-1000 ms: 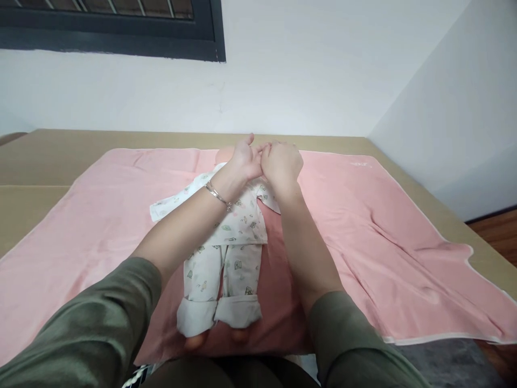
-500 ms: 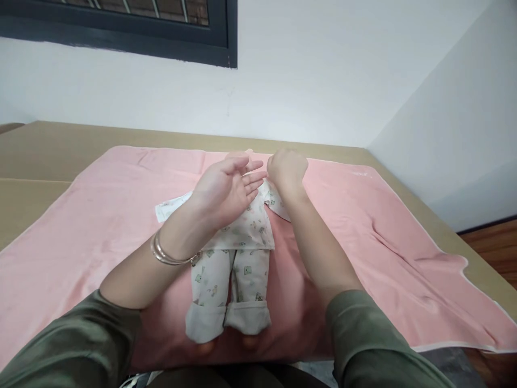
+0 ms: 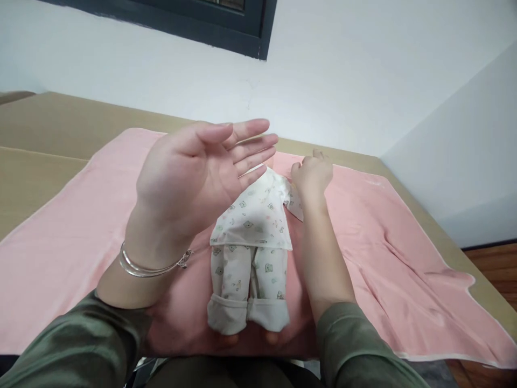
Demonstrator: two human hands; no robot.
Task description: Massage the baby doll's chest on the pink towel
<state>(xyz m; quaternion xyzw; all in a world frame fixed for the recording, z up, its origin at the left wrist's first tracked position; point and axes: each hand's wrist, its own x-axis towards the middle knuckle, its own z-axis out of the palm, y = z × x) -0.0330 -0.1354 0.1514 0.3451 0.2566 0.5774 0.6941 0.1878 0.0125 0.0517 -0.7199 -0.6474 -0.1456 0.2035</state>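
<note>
My left hand [image 3: 194, 172] is raised over the doll's upper left side, palm showing, fingers stretched, holding nothing. A doll [image 3: 272, 338] lies on its back, feet towards me. It wears a white printed top [image 3: 254, 218] and matching trousers [image 3: 269, 275] with turned-up cuffs. My left hand hides the sleeve on that side and most of the head. My right hand [image 3: 313, 175] is beside the doll's other sleeve [image 3: 294, 202], its back towards me and its fingers curled. Whatever those fingers may hold is hidden.
The doll lies on a pink blanket [image 3: 388, 269] with a pale edge, spread over a wooden table [image 3: 44, 126] and wrinkled on the right. Behind the table stand a white wall [image 3: 331, 75] and a dark window frame [image 3: 226, 27].
My left hand has risen towards me and to the left, fingers spreading. My right hand has shifted slightly right and its fist has loosened. The view has tilted.
</note>
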